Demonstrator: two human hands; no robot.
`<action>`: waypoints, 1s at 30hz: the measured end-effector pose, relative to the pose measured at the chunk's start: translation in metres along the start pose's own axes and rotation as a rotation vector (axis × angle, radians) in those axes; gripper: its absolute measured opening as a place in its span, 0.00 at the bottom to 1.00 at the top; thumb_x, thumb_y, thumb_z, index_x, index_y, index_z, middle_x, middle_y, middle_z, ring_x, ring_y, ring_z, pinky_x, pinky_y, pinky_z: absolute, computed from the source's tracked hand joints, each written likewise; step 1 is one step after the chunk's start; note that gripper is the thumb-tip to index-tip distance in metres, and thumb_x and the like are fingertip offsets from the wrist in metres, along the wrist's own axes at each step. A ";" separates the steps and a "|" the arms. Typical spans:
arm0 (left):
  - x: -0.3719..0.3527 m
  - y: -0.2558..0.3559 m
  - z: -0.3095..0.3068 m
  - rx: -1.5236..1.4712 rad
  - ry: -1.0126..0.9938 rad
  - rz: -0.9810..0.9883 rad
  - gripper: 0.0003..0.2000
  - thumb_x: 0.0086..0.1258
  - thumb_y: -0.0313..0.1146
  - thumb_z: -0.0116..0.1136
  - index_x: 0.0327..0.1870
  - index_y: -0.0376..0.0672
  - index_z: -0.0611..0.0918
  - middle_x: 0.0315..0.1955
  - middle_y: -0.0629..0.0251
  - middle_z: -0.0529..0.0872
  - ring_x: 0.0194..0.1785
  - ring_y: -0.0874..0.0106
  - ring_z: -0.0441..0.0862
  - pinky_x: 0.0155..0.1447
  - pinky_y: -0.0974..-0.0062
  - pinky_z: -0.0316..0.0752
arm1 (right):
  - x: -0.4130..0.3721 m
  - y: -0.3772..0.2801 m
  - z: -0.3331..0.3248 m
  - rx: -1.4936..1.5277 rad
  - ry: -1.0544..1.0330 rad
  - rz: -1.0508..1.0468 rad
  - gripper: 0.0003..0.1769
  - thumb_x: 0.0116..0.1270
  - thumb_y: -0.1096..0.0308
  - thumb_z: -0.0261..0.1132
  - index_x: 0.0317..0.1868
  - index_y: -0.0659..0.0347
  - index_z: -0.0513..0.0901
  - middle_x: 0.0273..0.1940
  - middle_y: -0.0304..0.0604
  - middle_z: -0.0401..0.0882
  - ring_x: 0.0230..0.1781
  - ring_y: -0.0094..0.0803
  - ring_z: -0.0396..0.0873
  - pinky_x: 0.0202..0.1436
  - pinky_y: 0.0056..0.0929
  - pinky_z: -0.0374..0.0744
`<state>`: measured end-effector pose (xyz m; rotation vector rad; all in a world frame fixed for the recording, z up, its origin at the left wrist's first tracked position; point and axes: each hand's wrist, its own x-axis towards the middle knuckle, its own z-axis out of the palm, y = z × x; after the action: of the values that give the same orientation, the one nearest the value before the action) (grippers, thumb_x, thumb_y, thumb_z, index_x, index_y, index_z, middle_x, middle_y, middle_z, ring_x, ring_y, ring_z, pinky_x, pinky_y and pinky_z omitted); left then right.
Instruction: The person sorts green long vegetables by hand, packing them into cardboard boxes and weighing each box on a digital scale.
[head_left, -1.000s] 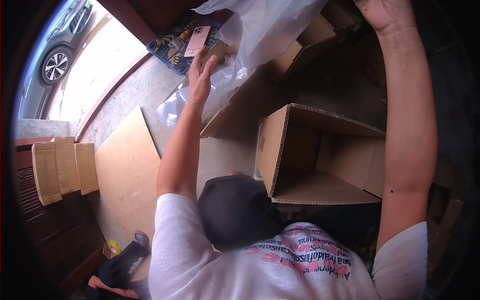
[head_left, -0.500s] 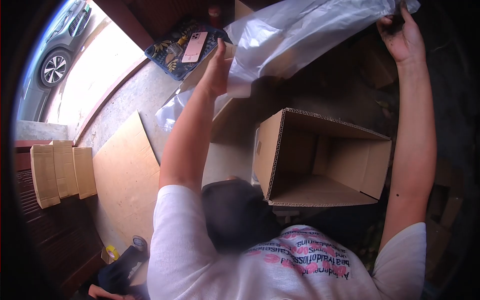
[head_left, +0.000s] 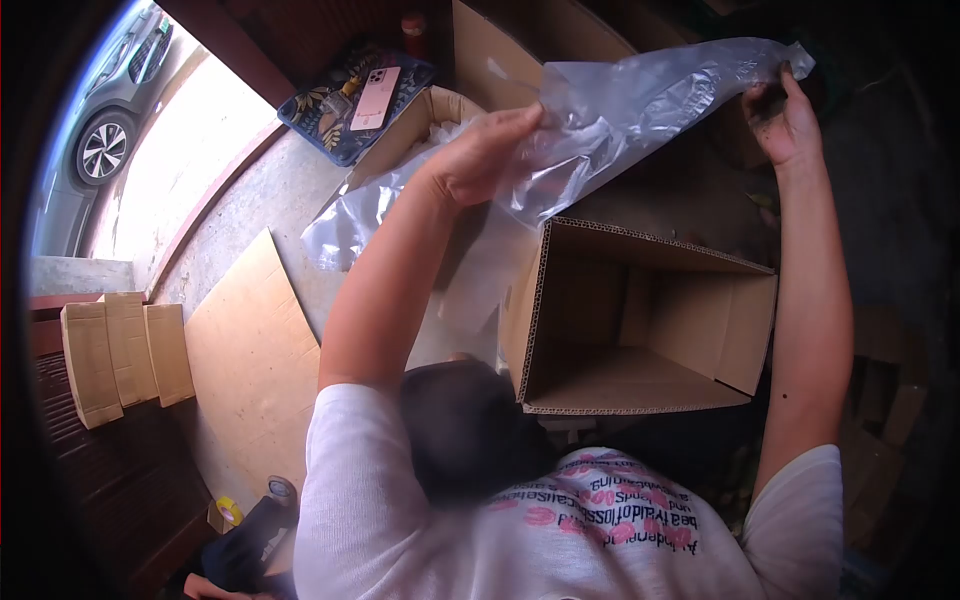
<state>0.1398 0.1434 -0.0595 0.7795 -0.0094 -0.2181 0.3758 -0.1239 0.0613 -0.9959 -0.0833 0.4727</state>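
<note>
A sheet of clear, crinkled plastic is stretched between my two hands. My left hand grips its near part, thumb and fingers closed on the film, above the left side of an open cardboard box. Up at the right, my right hand pinches the far end of the sheet, with dark smudges on its fingers. Part of the plastic trails down behind my left forearm. The box lies below the sheet, its opening facing me, and its inside shows bare cardboard.
A blue patterned tray with a pink phone on it is at the upper left. A flat cardboard sheet, narrow cartons and yellow tape lie left. Another person's hand shows at the lower left.
My left hand has moved right and is now on the plastic nearer the box. My right hand has come down slightly, and the sheet hangs lower.
</note>
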 end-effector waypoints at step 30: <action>-0.087 0.034 0.119 0.839 0.791 0.584 0.18 0.61 0.45 0.68 0.18 0.43 0.78 0.14 0.79 0.72 0.18 0.87 0.63 0.23 0.82 0.56 | -0.175 0.106 0.119 -0.577 -0.522 -0.337 0.04 0.58 0.75 0.69 0.33 0.65 0.84 0.31 0.36 0.83 0.32 0.18 0.77 0.40 0.20 0.77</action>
<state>0.0503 0.1017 0.0549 1.6122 0.4385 0.7064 0.1491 -0.0553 0.0648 -1.3654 -0.8831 0.3931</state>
